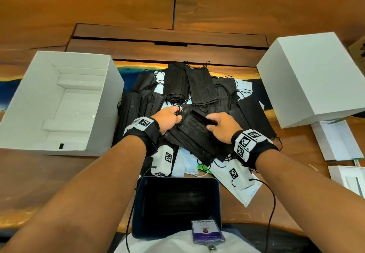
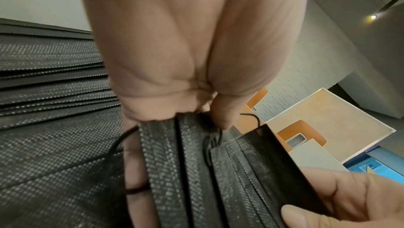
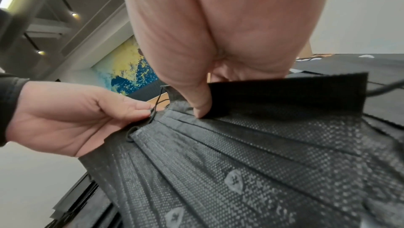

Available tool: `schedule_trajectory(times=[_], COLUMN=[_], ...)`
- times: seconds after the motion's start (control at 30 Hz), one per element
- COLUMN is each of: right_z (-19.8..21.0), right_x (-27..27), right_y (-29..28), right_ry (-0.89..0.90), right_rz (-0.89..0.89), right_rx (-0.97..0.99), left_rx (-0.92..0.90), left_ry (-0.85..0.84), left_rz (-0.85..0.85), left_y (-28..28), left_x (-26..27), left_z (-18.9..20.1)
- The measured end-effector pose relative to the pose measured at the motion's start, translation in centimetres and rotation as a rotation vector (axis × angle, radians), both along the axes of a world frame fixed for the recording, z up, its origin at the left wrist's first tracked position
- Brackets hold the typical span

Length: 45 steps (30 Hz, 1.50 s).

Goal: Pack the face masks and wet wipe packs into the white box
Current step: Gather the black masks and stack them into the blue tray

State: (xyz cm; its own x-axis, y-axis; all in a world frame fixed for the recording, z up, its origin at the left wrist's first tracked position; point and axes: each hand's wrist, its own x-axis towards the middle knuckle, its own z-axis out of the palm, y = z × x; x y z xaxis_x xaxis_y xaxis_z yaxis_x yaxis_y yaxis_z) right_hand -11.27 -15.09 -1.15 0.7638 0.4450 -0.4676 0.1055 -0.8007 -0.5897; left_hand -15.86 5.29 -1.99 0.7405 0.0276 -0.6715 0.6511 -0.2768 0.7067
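A bundle of black face masks is held just above the pile of black masks in the middle of the table. My left hand grips its left end, fingers curled round the masks and an ear loop. My right hand pinches the far right edge, with its thumb pressed on the pleats. The open white box stands at the left with white packs inside. Light blue masks show under the black ones.
A closed white box stands at the right, with flat white packs in front of it. A dark blue bin holding black masks sits at the table's near edge, by my body. A raised wooden ledge runs behind the pile.
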Motion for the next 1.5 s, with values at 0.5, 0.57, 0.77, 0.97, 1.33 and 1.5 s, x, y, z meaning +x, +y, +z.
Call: schedule_trajectory(times=[0.5, 0.57, 0.77, 0.97, 1.33, 1.5], right_z=[-0.5, -0.1, 1.5, -0.2, 0.2, 1.2], right_x=[0.9, 1.5, 1.3, 0.5, 0.9, 2.1], right_y=[2.1, 1.5, 1.3, 3.8, 2.4, 1.4], right_ry=[-0.16, -0.214, 0.341, 0.107, 0.141, 0.369], right_rz=[-0.051, -0.111, -0.036, 0.078, 0.153, -0.41], right_rx=[-0.064, -0.057, 0.217, 0.066, 0.05, 0.486], left_rx=[-0.135, -0.146, -0.248, -0.379, -0.249, -0.304], left_ry=[-0.003, 0.006, -0.005, 0.052, -0.099, 0.02], left_rz=[0.214, 0.241, 0.395, 0.29, 0.235, 0.288], left_y=[0.3, 0.4, 0.0, 0.5, 1.4, 1.8], left_x=[-0.7, -0.8, -0.7, -0.9, -0.4, 0.4], left_z=[-0.6, -0.7, -0.3, 0.3, 1.2, 2.2])
